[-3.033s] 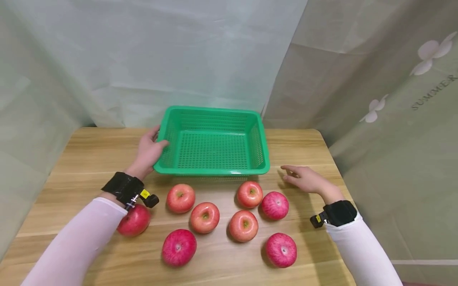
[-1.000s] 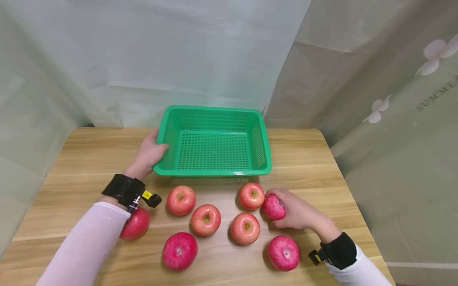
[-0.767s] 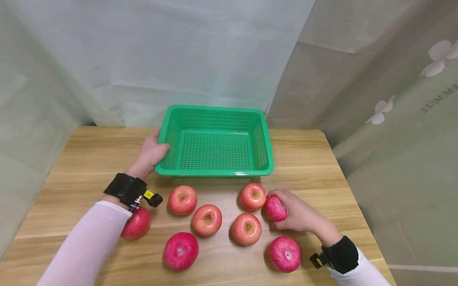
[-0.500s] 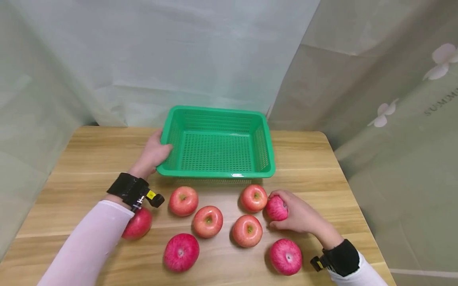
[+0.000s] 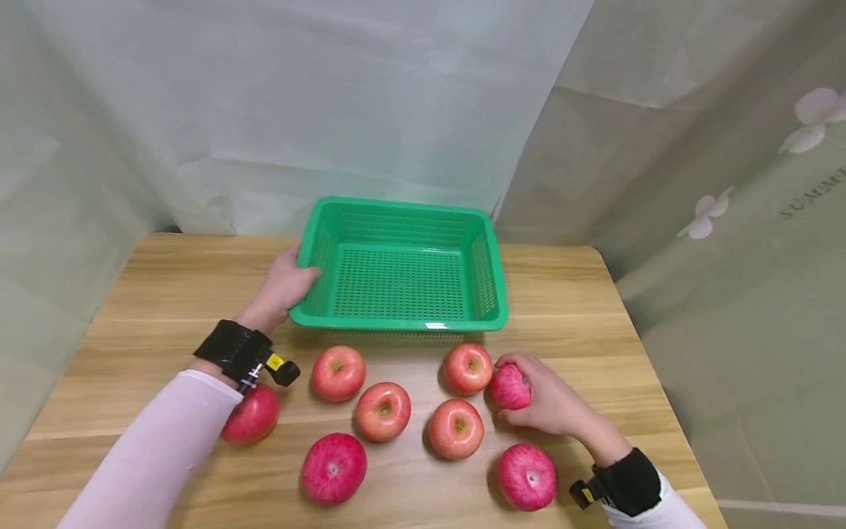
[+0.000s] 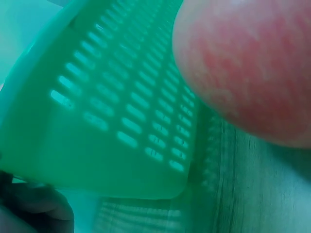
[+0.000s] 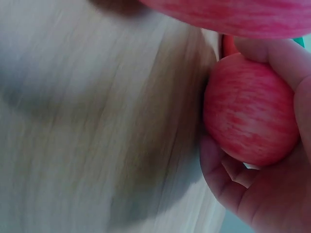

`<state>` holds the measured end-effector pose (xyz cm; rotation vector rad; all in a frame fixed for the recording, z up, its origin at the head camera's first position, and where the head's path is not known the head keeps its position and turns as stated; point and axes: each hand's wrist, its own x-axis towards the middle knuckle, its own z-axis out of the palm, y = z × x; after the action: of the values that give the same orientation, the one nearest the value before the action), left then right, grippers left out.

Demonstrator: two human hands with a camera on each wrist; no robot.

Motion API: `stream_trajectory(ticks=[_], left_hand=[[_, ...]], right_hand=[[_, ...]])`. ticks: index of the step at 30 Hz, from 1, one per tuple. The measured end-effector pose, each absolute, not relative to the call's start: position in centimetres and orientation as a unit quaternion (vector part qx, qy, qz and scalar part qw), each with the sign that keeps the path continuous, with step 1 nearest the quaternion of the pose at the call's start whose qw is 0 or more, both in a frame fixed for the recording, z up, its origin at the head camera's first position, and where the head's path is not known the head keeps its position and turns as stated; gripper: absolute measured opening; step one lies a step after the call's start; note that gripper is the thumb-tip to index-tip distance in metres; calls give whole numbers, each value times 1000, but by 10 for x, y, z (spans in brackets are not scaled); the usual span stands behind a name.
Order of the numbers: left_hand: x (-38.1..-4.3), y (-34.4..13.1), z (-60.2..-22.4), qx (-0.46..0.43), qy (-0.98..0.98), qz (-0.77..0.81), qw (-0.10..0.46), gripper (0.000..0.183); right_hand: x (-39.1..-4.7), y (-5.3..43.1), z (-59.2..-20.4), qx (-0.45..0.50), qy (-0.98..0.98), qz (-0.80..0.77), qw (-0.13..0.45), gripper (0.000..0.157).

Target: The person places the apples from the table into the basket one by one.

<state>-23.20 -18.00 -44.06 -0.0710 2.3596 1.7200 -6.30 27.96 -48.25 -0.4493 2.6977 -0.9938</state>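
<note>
At the back of the table sits a green plastic basket point(image 5: 399, 323) with slotted walls and nothing inside. My left hand point(image 5: 283, 285) grips its left rim, thumb over the inside and fingers outside; the left wrist view shows the basket wall point(image 6: 97, 160) close up. With my right hand point(image 5: 545, 397) I hold a dark pink apple point(image 5: 510, 387) between thumb and fingers, right beside a lighter red apple point(image 5: 468, 368). In the right wrist view this pink apple point(image 7: 250, 109) lies within the curled fingers, low over the wood.
Several more apples lie in front of the basket, among them a pink apple point(image 5: 526, 477) near my right wrist and another pink apple point(image 5: 333, 469) at the front. A red apple point(image 5: 251, 415) is partly hidden by my left forearm. Pale curtains point(image 5: 370, 95) surround the wooden table point(image 5: 198, 283).
My right hand has come down from beside the basket's right corner and taken hold of the pink apple; it stays there over the last second. The left hand keeps its grip on the basket.
</note>
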Motion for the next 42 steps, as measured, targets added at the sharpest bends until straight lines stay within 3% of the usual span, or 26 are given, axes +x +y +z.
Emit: stream_trajectory(ticks=[13, 19, 27, 42], left_hand=[[-222, -190, -452, -35, 755, 646, 106, 69], [-220, -193, -452, -13, 742, 663, 101, 65], [-219, -192, -452, -18, 735, 669, 105, 63], [-226, -184, -446, -24, 763, 639, 96, 64]], right_hand=[[-65, 289, -479, -136, 928, -330, 107, 76], [-76, 298, -466, -134, 932, -329, 75, 75], [-101, 312, -430, -148, 941, -304, 5, 69], [-168, 293, -370, -127, 952, -275, -45, 70]])
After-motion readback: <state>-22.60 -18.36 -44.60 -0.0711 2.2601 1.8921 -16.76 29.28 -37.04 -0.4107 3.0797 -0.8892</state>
